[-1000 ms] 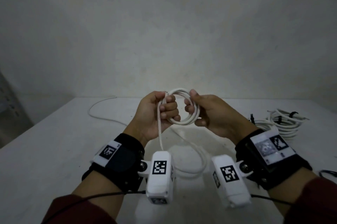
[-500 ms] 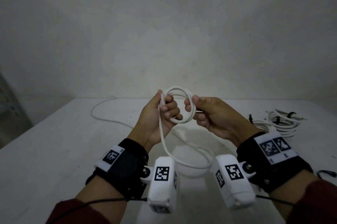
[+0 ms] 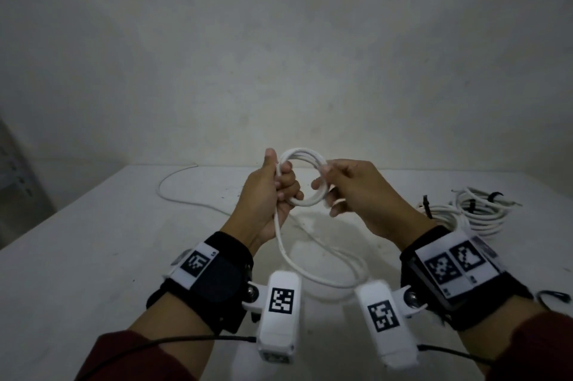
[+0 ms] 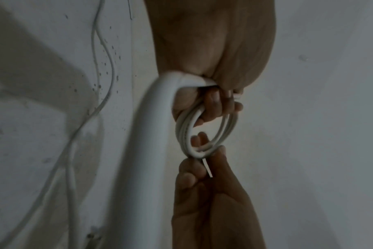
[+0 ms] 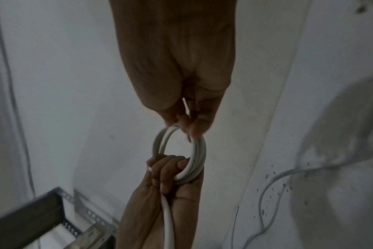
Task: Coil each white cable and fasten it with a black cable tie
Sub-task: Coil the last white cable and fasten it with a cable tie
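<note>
Head view: left hand [image 3: 273,194] grips the coil [image 3: 305,180] above the table [image 3: 93,241]; right hand [image 3: 350,191] pinches its far side. The slack loop hangs lower than earlier.

Left wrist view: fingers [image 4: 218,107] curl through the coil [image 4: 204,133].

Right wrist view: fingertips [image 5: 194,128] pinch the coil [image 5: 181,151]. Coiling continues; no tie fitted.

No readable text or numbers; the wrist bands [image 3: 198,263] bear only coded square markers.

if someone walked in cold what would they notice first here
First, the small white cable coil held up between both hands above the table: the left hand grips one side, the right hand pinches the other. Its loose tail hangs down toward the wrists. Far right, finished coils with black ties lie on the table.
</note>
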